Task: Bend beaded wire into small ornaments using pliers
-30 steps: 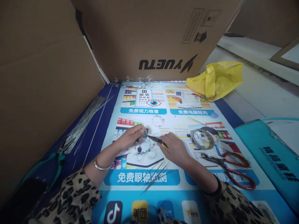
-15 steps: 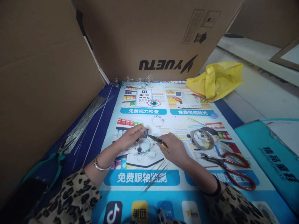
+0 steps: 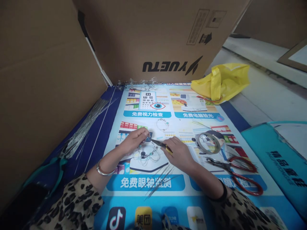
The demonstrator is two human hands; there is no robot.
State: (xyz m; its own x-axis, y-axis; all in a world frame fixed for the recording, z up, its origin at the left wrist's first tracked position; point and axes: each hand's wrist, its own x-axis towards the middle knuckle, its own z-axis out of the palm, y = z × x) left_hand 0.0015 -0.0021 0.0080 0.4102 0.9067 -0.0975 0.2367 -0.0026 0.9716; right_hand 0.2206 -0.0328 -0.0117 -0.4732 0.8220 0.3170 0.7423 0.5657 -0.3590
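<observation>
While a printed sheet lies below, the left hand pinches narrowly and the right hand grips pliers.
Between them sits the beaded wire piece, one end seemingly in the left pinch; probably light, springy and easily kinked, it is best held by bare wire, clear of beads.

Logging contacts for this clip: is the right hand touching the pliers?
Touching. The head view shows the right hand wrapped around the pliers at their yellow handle, dark jaws sticking out toward the left hand.
</observation>
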